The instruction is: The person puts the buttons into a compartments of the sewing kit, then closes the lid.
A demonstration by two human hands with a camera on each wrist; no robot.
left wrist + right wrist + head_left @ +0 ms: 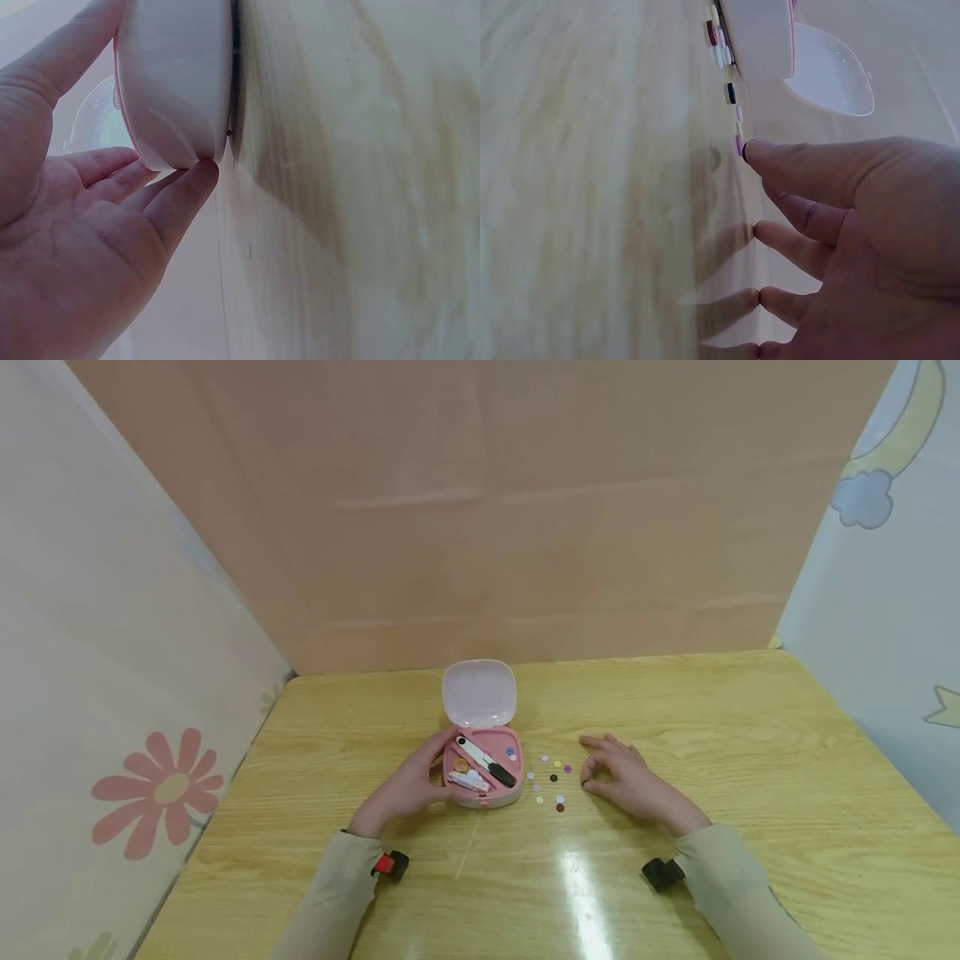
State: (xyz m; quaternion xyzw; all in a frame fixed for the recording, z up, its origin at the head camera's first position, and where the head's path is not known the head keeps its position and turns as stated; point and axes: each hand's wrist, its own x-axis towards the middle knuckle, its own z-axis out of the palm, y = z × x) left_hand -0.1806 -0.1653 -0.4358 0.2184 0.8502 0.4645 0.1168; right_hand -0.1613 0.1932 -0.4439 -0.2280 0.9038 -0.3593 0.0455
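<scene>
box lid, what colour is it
The lid is pale translucent pink, lighter than the pink box. Head view shows it best.

2 bare hands, long beige sleeves

Left hand (405,789) with red-and-black wrist device; right hand (633,781) with black one, probably camera mounts.
</scene>
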